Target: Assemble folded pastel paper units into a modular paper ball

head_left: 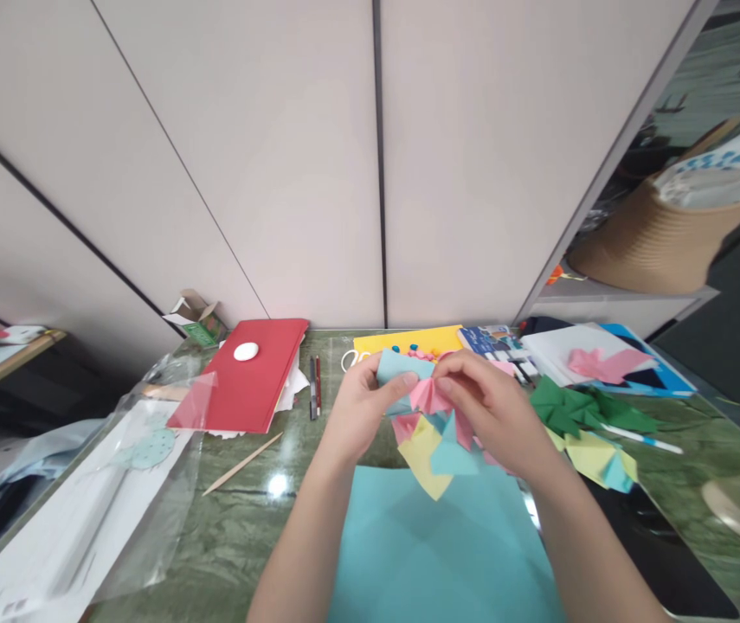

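Observation:
My left hand (370, 398) pinches a folded light-blue paper piece (399, 368) between thumb and fingers. A small pleated pink paper fan (429, 396) sits against that piece, and my right hand (490, 394) grips its right side with thumb and forefinger. Below my hands hang joined folded papers, among them a yellow piece (422, 457) and a pale-blue piece (457, 452). How they are joined is hidden by my fingers. Under all this lies a large turquoise sheet (440, 545) on the green marbled table.
At left are a red folder (246, 372), a wooden stick (243, 465) and a clear plastic sleeve (149, 493). Two pens (315, 388) lie behind my left hand. To the right are green folded papers (577, 407), a white marker (642, 439) and a black tablet-like slab (661, 545).

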{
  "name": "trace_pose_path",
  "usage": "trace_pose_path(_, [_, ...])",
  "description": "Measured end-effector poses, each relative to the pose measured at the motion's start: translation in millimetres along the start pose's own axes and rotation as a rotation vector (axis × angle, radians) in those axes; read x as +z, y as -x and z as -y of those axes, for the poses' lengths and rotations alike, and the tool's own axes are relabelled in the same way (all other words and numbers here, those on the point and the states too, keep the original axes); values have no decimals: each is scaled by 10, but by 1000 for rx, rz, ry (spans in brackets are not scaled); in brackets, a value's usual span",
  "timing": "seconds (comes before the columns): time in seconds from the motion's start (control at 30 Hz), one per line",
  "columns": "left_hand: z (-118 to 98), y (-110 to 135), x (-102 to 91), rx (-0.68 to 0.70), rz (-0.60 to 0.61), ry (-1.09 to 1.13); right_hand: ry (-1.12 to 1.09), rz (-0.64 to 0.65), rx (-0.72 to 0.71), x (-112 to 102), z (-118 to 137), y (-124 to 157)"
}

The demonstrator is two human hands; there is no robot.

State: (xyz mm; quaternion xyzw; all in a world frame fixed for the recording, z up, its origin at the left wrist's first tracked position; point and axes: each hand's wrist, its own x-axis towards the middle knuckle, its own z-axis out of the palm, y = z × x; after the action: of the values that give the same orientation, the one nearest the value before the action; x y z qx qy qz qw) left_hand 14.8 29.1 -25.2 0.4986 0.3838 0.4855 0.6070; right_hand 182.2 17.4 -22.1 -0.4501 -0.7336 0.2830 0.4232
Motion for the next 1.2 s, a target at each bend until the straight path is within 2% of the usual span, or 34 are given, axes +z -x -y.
trace_pose_path(0.2, [20,-1,2,66,-52,-125,87,-46,14,21,27,7])
trace_pose_path(0.33, [26,-2,20,101,-93,-149,25,-34,44,28,18,6])
trace_pose_path(0.67, [40,-3,35,67,-65,-50,-398,158,169,0,-53,-41])
trace_pose_path(1.0, [85,-39,64,-48,-2,141,-421,148,185,19,-131,-47])
trace_pose_path(1.2, [100,-58,116,-92,-41,205,-436,117,183,48,-170,-78])
